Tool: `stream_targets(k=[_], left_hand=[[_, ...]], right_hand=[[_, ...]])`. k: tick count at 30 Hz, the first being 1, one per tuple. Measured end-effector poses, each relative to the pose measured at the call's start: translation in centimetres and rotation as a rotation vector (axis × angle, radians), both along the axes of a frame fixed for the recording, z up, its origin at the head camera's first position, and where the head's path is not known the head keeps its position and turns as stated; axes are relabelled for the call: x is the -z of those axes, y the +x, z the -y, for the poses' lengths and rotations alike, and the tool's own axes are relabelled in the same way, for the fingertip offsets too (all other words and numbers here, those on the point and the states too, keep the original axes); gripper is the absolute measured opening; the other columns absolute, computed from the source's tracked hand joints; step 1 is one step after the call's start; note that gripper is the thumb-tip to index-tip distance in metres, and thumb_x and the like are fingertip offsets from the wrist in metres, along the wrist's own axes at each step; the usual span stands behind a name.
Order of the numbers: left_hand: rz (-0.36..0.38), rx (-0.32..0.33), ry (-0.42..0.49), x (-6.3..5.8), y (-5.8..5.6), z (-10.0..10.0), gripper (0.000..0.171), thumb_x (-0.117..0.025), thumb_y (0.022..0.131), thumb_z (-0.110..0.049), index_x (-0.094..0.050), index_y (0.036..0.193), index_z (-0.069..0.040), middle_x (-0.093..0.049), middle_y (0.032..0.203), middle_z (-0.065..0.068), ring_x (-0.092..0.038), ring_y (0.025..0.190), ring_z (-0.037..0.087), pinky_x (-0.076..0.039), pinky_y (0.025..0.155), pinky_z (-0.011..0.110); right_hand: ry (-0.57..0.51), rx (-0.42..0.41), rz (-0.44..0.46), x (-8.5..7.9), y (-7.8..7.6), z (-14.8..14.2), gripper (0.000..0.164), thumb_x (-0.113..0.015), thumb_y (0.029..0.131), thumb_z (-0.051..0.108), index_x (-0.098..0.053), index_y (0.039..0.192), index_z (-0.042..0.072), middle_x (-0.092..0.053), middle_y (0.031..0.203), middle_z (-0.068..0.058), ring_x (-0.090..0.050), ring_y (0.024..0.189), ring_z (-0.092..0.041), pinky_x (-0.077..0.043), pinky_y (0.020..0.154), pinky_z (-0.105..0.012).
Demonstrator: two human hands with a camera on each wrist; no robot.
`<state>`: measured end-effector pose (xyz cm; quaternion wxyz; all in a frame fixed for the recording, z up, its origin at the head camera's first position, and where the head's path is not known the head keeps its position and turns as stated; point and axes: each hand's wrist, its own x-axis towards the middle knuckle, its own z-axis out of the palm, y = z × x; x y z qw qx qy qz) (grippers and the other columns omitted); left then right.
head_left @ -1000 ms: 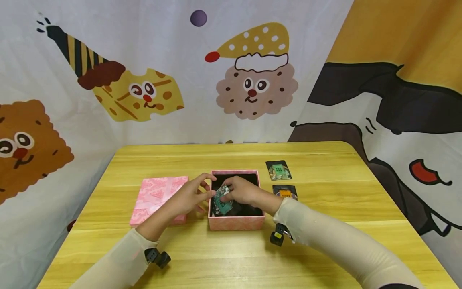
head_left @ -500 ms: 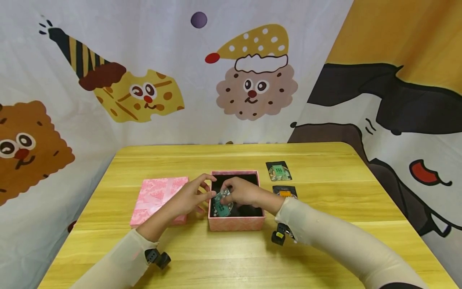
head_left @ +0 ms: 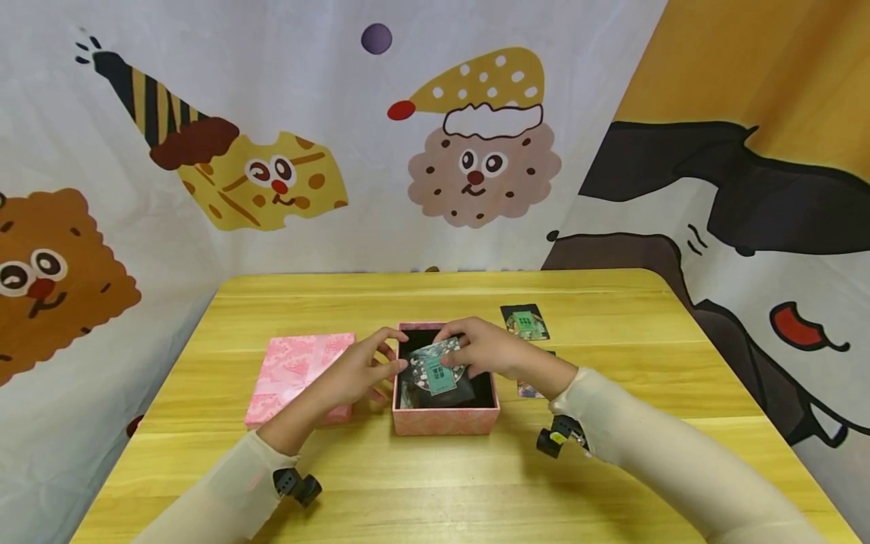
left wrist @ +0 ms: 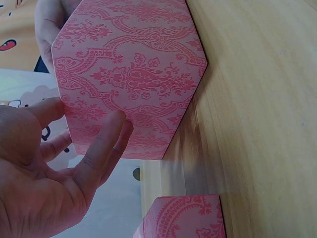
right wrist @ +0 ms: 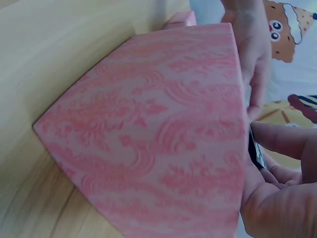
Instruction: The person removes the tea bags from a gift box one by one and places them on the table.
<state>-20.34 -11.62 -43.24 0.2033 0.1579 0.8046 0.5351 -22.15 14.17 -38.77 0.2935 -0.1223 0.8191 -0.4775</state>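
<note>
The pink patterned box point(head_left: 445, 421) stands uncovered on the table, its inside black. My right hand point(head_left: 485, 347) pinches a flat dark packet point(head_left: 435, 370) with a green label by its right edge, tilted over the box opening. A sliver of the packet point(right wrist: 255, 151) shows between thumb and fingers in the right wrist view. Below it, another dark packet point(head_left: 457, 394) lies partly hidden inside the box. My left hand point(head_left: 360, 370) is at the box's left side; in the left wrist view its spread, fairly straight fingers point(left wrist: 101, 148) lie against the outer wall.
A pink lid point(head_left: 292, 370) with a ribbon lies left of the box, partly behind the left forearm. Right of the box lie a green-labelled packet point(head_left: 526, 323) and, mostly hidden by the right wrist, another packet point(head_left: 530, 390). A cartoon-printed cloth point(head_left: 381, 249) hangs behind the table.
The right hand has moved up and to the right, lifting the green-labelled packet from inside the box to its opening. The left hand has stayed in place.
</note>
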Motion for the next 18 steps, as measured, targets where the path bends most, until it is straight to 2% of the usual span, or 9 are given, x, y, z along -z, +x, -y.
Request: stream_targets(k=[4,9,11,15,18], left_hand=[[-0.002,0.000,-0.002,0.0,0.0,0.0,0.044,-0.064,0.104,-0.017,-0.049,0.145,-0.013,-0.054,0.115,0.018,-0.068,0.086,0.037,-0.064,0.061,0.052],[-0.008,0.002,-0.006,-0.1,0.1,0.0,0.045,-0.064,0.104,-0.016,-0.048,0.145,-0.011,-0.054,0.115,0.018,-0.067,0.088,0.042,-0.064,0.060,0.051],[-0.006,0.000,-0.005,0.0,0.1,0.0,0.044,-0.064,0.104,-0.016,-0.048,0.144,-0.013,-0.054,0.115,0.018,-0.067,0.089,0.043,-0.064,0.059,0.050],[-0.006,-0.006,-0.004,0.0,0.1,0.0,0.043,-0.065,0.104,-0.016,-0.049,0.143,-0.014,-0.054,0.114,0.017,-0.068,0.089,0.043,-0.064,0.059,0.050],[-0.012,-0.008,-0.006,0.0,0.1,0.0,0.043,-0.065,0.103,-0.016,-0.050,0.143,-0.015,-0.054,0.114,0.017,-0.068,0.090,0.042,-0.064,0.059,0.050]], right_hand=[[-0.059,0.032,0.042,-0.3,0.2,-1.5,0.031,-0.069,0.100,0.011,-0.064,0.130,0.009,-0.058,0.093,-0.012,-0.060,0.077,-0.022,-0.058,0.066,-0.035],[-0.125,0.073,0.091,-0.6,0.5,-2.9,0.034,-0.067,0.102,0.010,-0.059,0.134,0.007,-0.044,0.082,-0.007,-0.044,0.065,-0.018,-0.050,0.059,-0.031],[-0.157,0.088,0.109,-0.6,0.6,-3.4,0.034,-0.066,0.102,0.008,-0.058,0.135,0.004,-0.042,0.080,-0.006,-0.038,0.062,-0.016,-0.046,0.056,-0.029],[-0.206,0.103,0.135,-0.6,0.9,-4.4,0.036,-0.065,0.102,0.008,-0.055,0.135,0.001,-0.044,0.076,-0.004,-0.035,0.057,-0.014,-0.045,0.054,-0.026],[-0.229,0.105,0.142,-0.7,1.1,-5.1,0.039,-0.065,0.102,0.007,-0.051,0.138,-0.001,-0.039,0.068,0.000,-0.032,0.053,-0.012,-0.041,0.052,-0.025]])
